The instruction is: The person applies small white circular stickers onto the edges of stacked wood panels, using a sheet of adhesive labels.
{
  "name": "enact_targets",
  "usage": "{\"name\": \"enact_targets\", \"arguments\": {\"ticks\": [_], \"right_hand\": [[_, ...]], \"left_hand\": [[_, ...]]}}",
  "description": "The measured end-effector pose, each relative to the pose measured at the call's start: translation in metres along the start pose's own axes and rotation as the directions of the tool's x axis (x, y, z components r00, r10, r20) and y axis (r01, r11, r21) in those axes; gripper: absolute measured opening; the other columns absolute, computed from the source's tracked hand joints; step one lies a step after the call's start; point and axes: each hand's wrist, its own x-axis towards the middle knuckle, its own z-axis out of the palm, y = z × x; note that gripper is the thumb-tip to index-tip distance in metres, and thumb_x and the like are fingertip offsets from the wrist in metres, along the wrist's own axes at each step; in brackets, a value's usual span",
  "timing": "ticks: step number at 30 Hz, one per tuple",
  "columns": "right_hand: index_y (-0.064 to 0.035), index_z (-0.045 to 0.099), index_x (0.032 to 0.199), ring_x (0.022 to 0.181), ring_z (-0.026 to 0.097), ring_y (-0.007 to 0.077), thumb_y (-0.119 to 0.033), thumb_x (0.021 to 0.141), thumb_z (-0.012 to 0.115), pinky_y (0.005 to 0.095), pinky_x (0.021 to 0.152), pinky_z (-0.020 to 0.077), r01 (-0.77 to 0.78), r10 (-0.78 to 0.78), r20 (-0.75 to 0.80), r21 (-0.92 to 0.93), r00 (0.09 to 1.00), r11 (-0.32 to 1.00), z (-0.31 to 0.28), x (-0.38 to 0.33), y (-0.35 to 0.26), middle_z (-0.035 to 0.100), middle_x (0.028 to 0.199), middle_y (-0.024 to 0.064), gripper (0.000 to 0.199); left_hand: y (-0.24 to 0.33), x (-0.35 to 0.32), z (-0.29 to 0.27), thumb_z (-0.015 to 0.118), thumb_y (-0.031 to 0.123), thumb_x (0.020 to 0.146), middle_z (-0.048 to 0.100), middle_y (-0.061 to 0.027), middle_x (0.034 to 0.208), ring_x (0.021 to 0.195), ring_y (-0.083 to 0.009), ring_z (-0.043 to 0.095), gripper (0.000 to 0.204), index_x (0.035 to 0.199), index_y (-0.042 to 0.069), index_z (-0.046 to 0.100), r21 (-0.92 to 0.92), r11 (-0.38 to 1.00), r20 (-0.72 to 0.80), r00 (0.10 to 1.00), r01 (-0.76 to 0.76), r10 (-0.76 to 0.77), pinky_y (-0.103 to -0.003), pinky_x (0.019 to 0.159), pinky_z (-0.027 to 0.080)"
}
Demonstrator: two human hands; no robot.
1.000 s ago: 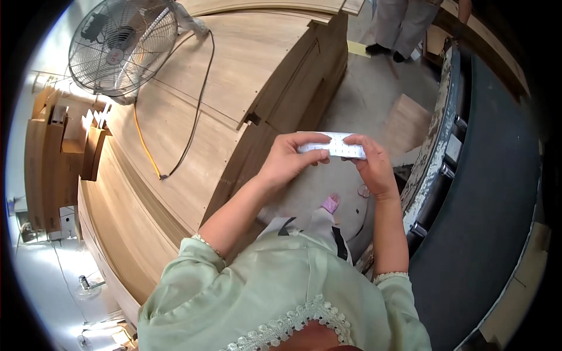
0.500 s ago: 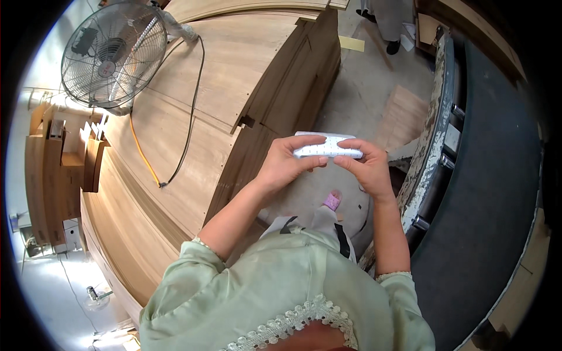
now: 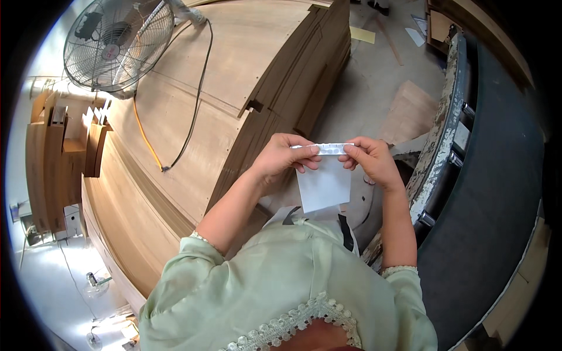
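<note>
Holding a white sheet (image 3: 325, 186) in midair, just in front of a pale green top (image 3: 275, 263), over the floor (image 3: 366, 76) between a stack of wooden panels (image 3: 181, 82) on the left and a dark belt (image 3: 483, 175) on the right. Pinching the far edge, along a narrow patterned strip (image 3: 332, 149), at its left end with the left hand (image 3: 287, 157) and at its right end with the right hand (image 3: 370, 159) — thumb against curled fingers, each grip closed right down to the thin material. Probably held at both ends to stretch the strip straight, leaving the rest to hang loose toward the near side. Cannot tell a folded-over edge from a separate piece. Touching neither panels nor belt, likely for free finger room. Set far left above the panels, a caged fan (image 3: 117, 47) — seemingly for air, with a black cable (image 3: 202, 93) trailing slack over the wood.
</note>
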Motion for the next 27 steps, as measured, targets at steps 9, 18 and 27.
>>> {"name": "enact_targets", "arguments": {"ticks": [9,18,27], "right_hand": [[0.0023,0.062,0.093,0.062,0.06,0.0105,-0.018,0.092,0.055,0.0227,0.057,0.049,-0.084,0.076,0.074,0.108,0.994,0.991,0.006,0.014,0.042,0.065,0.075,0.0082,0.021],[-0.0027,0.063,0.094,0.072,0.058,0.0135,-0.014,0.083,0.064,0.027,0.062,0.0467,0.049,-0.072,-0.029,-0.48,0.997,0.876,0.013,0.031,0.055,0.063,0.078,0.0049,0.016],[-0.0085,0.066,0.089,0.076,0.057,0.0288,-0.011,0.07,0.066,0.0381,0.07,0.0482,0.574,-0.425,0.387,-0.519,0.818,0.633,0.094,0.04,0.118,0.06,0.077,0.0095,0.019]], "left_hand": [[-0.036,-0.013,-0.036,0.064,0.01,0.085,0.067,-0.0147,0.092,0.076,-0.017,0.067,0.025,0.105,-0.005,0.061,-0.196,0.98,-0.031,0.999,0.02,-0.027,-0.023,0.062,0.055],[-0.068,-0.003,-0.047,0.06,0.013,0.088,0.067,-0.0131,0.096,0.083,-0.0177,0.067,0.026,0.108,-0.004,0.061,-0.187,0.978,-0.093,0.989,0.097,-0.116,-0.024,0.068,0.055],[-0.133,-0.005,-0.055,0.058,0.004,0.087,0.067,-0.0073,0.092,0.082,-0.011,0.063,0.019,0.105,-0.002,0.061,-0.065,0.986,-0.053,0.987,0.151,-0.155,-0.022,0.073,0.051]]}}
